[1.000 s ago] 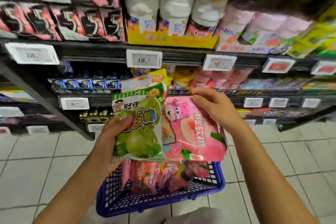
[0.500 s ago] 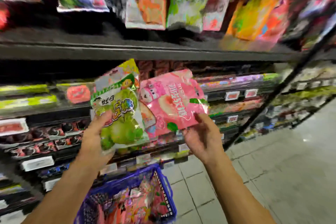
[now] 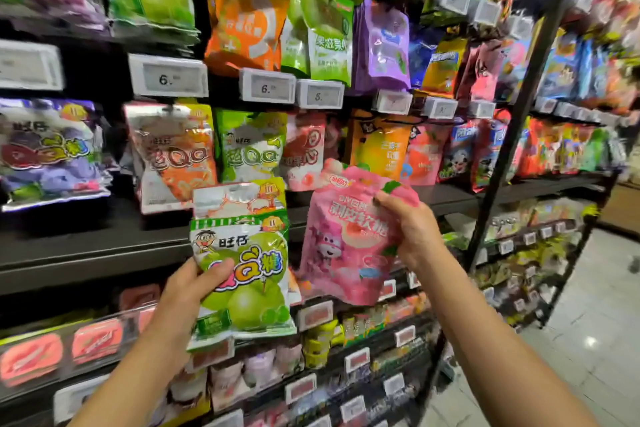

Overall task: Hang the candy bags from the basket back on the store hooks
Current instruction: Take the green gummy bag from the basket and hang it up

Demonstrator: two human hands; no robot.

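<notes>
Candy bags: 1 pink [image 3: 346,239] in right hand [image 3: 414,232], 2 w/ green front [image 3: 242,267] in left hand [image 3: 188,291].

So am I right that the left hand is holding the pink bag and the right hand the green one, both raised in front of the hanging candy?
Not quite: it is the other way round. In the head view the left hand holds the green bag and the right hand the pink bag. Both are indeed raised in front of the hanging candy.
</notes>
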